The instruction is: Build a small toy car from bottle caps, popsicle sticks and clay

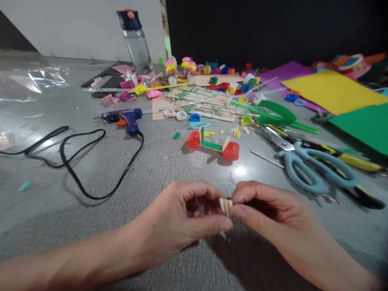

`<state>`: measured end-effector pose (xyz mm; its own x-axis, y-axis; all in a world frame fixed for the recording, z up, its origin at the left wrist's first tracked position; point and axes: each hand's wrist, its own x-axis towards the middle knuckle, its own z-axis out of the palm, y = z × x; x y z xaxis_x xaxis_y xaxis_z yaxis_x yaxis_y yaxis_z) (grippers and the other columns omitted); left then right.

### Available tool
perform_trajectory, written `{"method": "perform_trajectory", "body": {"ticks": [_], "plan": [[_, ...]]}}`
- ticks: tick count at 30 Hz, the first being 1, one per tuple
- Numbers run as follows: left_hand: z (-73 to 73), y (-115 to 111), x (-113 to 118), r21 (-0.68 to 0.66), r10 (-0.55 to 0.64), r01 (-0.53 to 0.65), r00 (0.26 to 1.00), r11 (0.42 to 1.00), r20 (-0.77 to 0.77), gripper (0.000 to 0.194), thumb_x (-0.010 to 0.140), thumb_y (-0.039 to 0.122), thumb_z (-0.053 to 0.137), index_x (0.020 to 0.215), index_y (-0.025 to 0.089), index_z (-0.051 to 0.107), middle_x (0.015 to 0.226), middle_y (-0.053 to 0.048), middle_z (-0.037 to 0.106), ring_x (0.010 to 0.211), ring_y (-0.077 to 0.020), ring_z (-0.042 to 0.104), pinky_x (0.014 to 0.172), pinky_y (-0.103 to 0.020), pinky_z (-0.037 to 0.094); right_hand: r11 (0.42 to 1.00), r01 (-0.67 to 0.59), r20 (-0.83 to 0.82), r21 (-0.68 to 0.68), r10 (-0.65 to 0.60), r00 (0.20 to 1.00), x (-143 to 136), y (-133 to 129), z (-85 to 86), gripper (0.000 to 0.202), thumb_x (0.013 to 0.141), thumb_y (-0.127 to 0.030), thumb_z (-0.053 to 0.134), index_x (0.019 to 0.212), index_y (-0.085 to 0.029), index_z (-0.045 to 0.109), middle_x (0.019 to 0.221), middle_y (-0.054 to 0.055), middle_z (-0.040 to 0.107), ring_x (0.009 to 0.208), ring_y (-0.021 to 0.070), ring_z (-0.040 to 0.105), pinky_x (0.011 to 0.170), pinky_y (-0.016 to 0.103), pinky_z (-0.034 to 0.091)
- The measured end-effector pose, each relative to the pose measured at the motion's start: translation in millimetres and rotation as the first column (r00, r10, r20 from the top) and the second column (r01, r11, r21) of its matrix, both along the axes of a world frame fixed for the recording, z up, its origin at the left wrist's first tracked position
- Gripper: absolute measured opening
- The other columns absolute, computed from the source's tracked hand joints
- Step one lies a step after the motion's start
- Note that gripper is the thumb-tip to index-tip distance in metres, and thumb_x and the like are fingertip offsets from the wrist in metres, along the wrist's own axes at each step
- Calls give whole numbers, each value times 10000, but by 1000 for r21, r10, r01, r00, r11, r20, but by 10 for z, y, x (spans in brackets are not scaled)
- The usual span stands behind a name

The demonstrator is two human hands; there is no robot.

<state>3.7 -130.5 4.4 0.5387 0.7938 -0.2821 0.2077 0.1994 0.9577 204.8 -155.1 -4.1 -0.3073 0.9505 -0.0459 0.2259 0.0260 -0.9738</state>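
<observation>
At the near centre of the grey table, small pale wooden pieces were held side by side just above the surface. Ends flat, blunt; fingers covered the rest. Left hand: closed, pinching the pieces between thumb and curled fingers. Right hand: thumb and forefinger gripping their other side.

Beyond the hands lay a green strip with a red cap assembly at its right end, a second at its left, and flat wooden uprights near both. The tabletop was finely streaked and slightly glossy.

Containers: a transparent bottle with a dark lid, clear liquid inside, stood at the back. Loose plastic caps, shallow and round, included a blue one and a white one to its left.

Surroundings: a blue glue gun lay left, its black cord looped on the table. Printed sticks were heaped behind the assembly. To the right, blue-handled scissors partly covered yellow-and-black-handled tools; a thin wooden stick lay beside the handles. Farther back, a yellow sheet overlapped a purple one.
</observation>
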Motion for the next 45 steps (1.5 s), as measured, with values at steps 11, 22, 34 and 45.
{"method": "perform_trajectory", "body": {"ticks": [11, 22, 34, 45], "plan": [[-14, -29, 22, 12, -114, 115, 993, 993, -30, 200, 892, 230, 590, 708, 153, 605, 641, 56, 426, 620, -87, 375, 560, -208, 318, 999, 27, 5, 39, -27, 1000, -34, -1, 47, 84, 923, -248, 631, 853, -237, 677, 755, -29, 644, 669, 111, 596, 580, 187, 501], [38, 5, -8, 117, -177, 204, 963, 972, -205, 190, 871, 221, 615, 692, 161, 591, 600, 74, 419, 563, -70, 383, 509, -188, 303, 999, -9, 14, -36, 10, 1000, -4, 7, 16, 152, 921, -246, 636, 778, -202, 663, 679, -27, 589, 608, 101, 530, 536, 190, 445], [38, -7, 6, 42, -148, 155, 980, 987, -133, 174, 900, 219, 584, 751, 151, 644, 608, 73, 442, 564, -67, 364, 519, -194, 306, 999, -9, -24, -38, 8, 1000, -13, -10, 41, 162, 957, -238, 590, 811, -209, 653, 653, -31, 580, 585, 88, 558, 513, 148, 481], [-1, -10, -23, 54, -161, 172, 974, 984, -160, 222, 920, 267, 600, 726, 159, 605, 605, 80, 433, 583, -63, 373, 526, -193, 297, 998, -50, 88, 33, 47, 995, 27, -56, 35, 240, 964, -246, 569, 737, -222, 641, 662, -33, 582, 608, 110, 541, 536, 216, 433]]}}
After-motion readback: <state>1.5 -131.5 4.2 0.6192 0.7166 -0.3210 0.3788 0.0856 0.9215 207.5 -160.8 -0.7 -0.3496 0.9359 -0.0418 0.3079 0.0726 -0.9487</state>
